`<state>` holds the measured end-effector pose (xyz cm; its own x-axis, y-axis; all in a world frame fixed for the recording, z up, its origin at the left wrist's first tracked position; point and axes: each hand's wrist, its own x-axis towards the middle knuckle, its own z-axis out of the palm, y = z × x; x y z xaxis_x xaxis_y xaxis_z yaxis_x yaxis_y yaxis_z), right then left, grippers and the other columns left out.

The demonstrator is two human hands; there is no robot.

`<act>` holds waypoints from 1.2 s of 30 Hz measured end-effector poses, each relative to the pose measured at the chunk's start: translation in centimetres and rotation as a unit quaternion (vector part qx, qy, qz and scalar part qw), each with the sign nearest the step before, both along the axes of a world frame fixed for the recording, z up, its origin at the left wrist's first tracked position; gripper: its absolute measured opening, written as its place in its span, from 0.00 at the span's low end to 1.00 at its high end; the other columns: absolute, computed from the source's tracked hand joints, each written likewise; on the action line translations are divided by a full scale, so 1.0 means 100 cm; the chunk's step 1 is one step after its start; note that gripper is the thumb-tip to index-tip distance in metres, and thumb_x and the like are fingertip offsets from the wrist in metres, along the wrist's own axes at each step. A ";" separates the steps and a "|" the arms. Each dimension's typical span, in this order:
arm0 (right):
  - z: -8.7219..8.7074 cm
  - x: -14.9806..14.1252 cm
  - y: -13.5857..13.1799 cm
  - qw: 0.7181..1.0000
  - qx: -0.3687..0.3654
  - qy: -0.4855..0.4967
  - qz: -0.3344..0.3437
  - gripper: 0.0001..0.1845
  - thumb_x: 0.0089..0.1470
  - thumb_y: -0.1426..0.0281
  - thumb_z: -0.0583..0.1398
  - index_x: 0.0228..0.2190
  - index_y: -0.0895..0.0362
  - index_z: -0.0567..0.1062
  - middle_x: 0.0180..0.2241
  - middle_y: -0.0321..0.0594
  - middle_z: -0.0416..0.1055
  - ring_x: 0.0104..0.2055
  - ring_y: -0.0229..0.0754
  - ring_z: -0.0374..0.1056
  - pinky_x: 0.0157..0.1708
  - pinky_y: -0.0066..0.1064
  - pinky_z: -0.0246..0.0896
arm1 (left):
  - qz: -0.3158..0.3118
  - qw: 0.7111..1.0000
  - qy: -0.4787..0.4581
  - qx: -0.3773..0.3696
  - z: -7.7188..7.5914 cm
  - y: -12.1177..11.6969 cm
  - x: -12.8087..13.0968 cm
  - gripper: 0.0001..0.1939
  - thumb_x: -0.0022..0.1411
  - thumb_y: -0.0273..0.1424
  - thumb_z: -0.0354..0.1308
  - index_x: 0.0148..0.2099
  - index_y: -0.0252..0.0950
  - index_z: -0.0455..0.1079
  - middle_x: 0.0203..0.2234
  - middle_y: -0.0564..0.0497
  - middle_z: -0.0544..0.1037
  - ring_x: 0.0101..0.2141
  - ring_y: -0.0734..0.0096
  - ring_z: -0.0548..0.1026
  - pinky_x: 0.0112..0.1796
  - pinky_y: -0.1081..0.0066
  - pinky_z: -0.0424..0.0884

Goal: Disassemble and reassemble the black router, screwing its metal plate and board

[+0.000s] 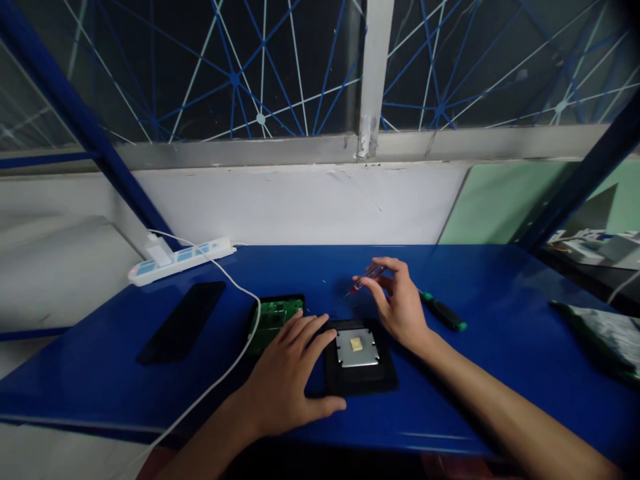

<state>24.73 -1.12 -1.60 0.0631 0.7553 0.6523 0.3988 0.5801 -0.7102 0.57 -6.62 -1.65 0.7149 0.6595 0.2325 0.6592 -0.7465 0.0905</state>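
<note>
My right hand [403, 307] pinches a small screwdriver [371, 273] by its translucent handle, its thin tip pointing down and left above the table. My left hand [293, 370] is spread open, palm down, with its fingertips at the left edge of a square black housing [383, 383]. On that housing lies a silver metal plate [367, 359] with a pale yellow square pad [356, 344] in its middle. A green circuit board [275, 313] in a black shell sits just beyond my left fingers, which partly hide it.
A green-and-black screwdriver [443, 311] lies right of my right hand. A dark flat slab [183, 323] and a white power strip [185, 260] are on the left. A white cable [225, 373] crosses over the circuit board. A silvery bag [605, 333] lies far right.
</note>
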 end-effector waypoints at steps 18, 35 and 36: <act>-0.006 0.000 -0.002 0.996 -0.085 -0.031 -0.001 0.21 0.61 0.56 0.61 0.49 0.53 0.63 0.38 0.46 0.80 0.40 0.51 0.81 0.40 0.42 0.76 | 0.011 0.997 -0.050 -0.050 -0.004 -0.002 0.002 0.43 0.58 0.63 0.58 0.64 0.37 0.65 0.65 0.41 0.66 0.64 0.46 0.63 0.66 0.44 0.52; 0.007 0.013 0.005 0.993 -0.046 0.103 -0.019 0.17 0.61 0.63 0.61 0.51 0.51 0.68 0.38 0.37 0.71 0.30 0.38 0.74 0.36 0.38 0.75 | 0.014 0.997 -0.059 -0.053 -0.004 -0.002 0.000 0.43 0.59 0.63 0.56 0.64 0.38 0.64 0.66 0.43 0.65 0.65 0.46 0.62 0.66 0.45 0.53; 0.008 0.013 0.006 0.991 -0.063 0.113 -0.014 0.18 0.60 0.62 0.61 0.50 0.51 0.68 0.38 0.37 0.71 0.29 0.38 0.73 0.36 0.39 0.75 | 0.014 0.997 -0.060 -0.053 -0.004 -0.002 0.000 0.43 0.59 0.63 0.57 0.64 0.38 0.64 0.66 0.43 0.65 0.65 0.46 0.62 0.66 0.45 0.53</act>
<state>26.03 -0.50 -0.76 0.2195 0.8255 0.5199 0.2359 0.4722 -0.8493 0.55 -6.86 -2.03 0.6669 0.7048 0.2419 0.6599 -0.7094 0.2475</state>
